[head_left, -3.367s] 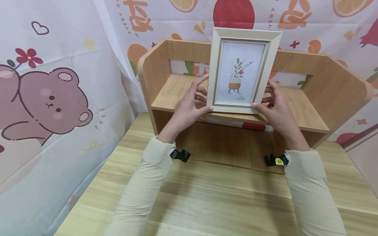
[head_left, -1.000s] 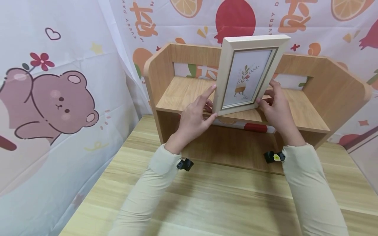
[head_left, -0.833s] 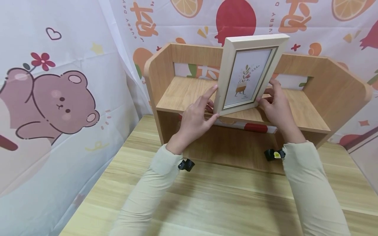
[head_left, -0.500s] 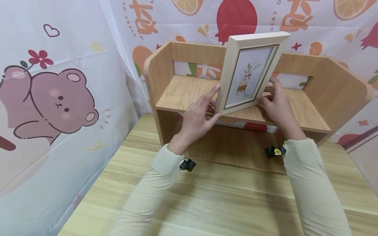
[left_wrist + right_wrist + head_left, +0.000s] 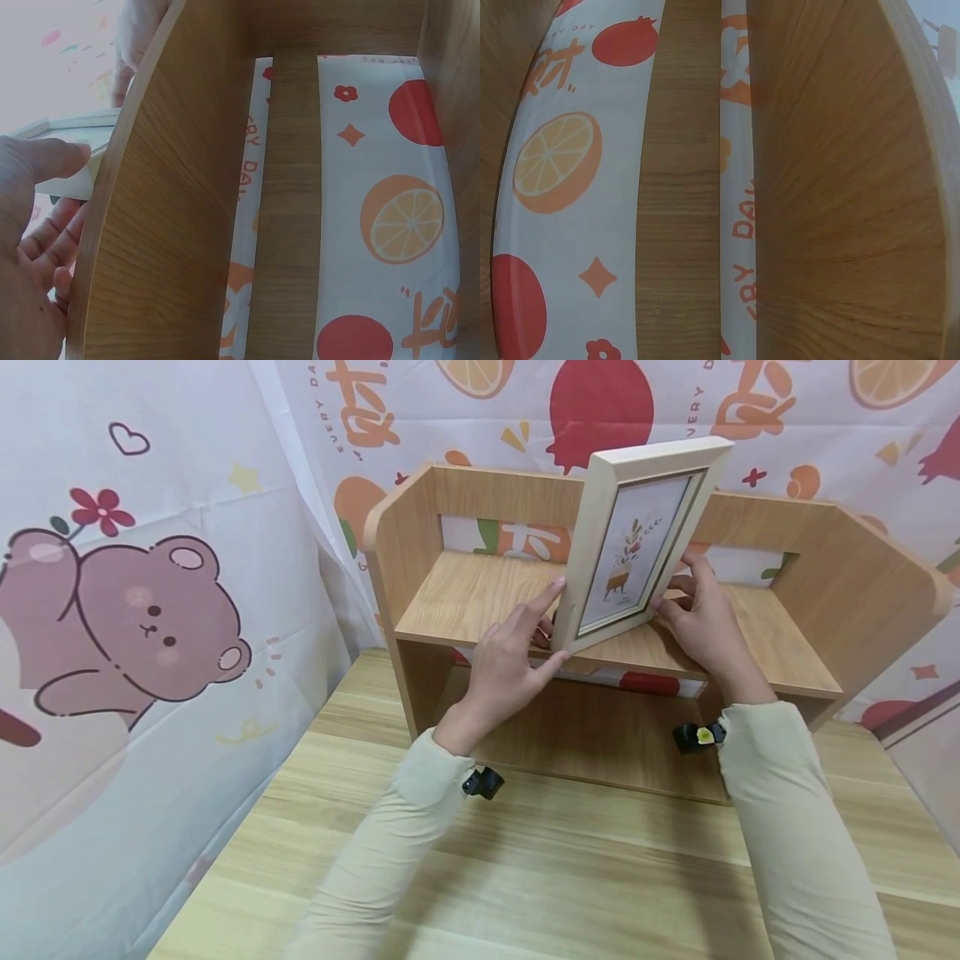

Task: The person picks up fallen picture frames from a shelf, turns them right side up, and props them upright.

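Note:
A cream picture frame (image 5: 637, 543) with a potted-plant print stands on the upper shelf (image 5: 480, 597) of a wooden desktop rack, angled with its left side toward me. My left hand (image 5: 510, 660) holds its lower left corner, the thumb at the bottom front and the index finger along the side. At the lower right edge my right hand (image 5: 708, 618) grips it, thumb in front and the other fingers behind. In the left wrist view, the left thumb (image 5: 64, 159) lies over the frame's corner (image 5: 71, 184). The right wrist view does not show the right hand.
The rack's side panels (image 5: 401, 543) rise left and right of the shelf. Below is a lower compartment (image 5: 585, 727), and the rack stands on a light wood table (image 5: 570, 860). Printed cloths hang behind and at left, one with a bear (image 5: 157, 618).
The frame first faced me nearly straight on; it has turned so its face points more to the right. Its left edge and my left hand have shifted rightward, and both hands keep their hold.

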`<state>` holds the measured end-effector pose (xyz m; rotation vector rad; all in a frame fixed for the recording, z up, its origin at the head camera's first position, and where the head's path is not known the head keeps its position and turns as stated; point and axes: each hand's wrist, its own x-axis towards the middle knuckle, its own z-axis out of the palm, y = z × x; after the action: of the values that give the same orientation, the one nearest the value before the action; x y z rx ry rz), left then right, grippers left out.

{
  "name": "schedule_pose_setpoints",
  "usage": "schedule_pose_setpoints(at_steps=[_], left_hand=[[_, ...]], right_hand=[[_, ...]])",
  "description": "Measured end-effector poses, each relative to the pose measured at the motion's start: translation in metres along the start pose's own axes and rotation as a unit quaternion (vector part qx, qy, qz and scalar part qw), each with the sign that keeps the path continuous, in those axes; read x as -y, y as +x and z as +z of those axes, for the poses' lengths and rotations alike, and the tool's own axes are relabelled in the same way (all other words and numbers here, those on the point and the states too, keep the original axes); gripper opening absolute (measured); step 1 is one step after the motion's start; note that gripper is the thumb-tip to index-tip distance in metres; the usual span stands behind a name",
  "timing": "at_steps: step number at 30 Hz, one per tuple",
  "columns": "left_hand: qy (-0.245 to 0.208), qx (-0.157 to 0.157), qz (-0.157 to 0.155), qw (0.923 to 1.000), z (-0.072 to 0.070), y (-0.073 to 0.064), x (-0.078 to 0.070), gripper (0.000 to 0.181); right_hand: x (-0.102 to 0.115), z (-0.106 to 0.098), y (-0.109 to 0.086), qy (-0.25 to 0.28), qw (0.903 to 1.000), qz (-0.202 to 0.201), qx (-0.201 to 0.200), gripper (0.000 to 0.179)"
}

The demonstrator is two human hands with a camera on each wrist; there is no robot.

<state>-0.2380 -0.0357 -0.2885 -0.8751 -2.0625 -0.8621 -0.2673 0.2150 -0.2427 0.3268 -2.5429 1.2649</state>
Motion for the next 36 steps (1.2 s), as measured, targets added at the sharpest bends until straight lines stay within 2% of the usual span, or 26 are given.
schedule_pose_setpoints(at_steps=[5, 12, 20, 22, 25, 29, 36], left_hand=[[0.007, -0.005, -0.001, 1.0, 0.003, 0.0, 0.0, 0.072], [0.006, -0.005, -0.016, 0.9998, 0.005, -0.001, 0.0, 0.072], [-0.001, -0.019, -0.017, 0.9997, 0.008, -0.002, 0.002, 0.069], [0.0, -0.022, -0.018, 0.9996, 0.009, -0.002, 0.002, 0.068], [-0.001, -0.022, -0.021, 0.9995, 0.009, -0.003, 0.002, 0.068], [-0.004, -0.021, -0.024, 0.9995, 0.01, -0.003, 0.002, 0.068], [0.0, -0.019, -0.024, 0.9995, 0.009, -0.003, 0.002, 0.067]], right_hand=[[-0.001, 0.0, 0.003, 0.003, 1.0, -0.002, 0.007, 0.065], [0.002, 0.0, 0.001, -0.043, 0.9981, 0.035, 0.027, 0.065], [0.021, -0.008, -0.008, -0.075, 0.9946, 0.061, 0.037, 0.076], [0.029, -0.012, -0.009, -0.083, 0.9946, 0.054, 0.031, 0.077], [0.04, -0.018, -0.012, -0.113, 0.9933, 0.02, 0.01, 0.078], [0.056, -0.025, -0.015, -0.164, 0.9859, -0.014, -0.028, 0.077], [0.091, -0.035, -0.021, -0.165, 0.9813, -0.072, -0.069, 0.074]])
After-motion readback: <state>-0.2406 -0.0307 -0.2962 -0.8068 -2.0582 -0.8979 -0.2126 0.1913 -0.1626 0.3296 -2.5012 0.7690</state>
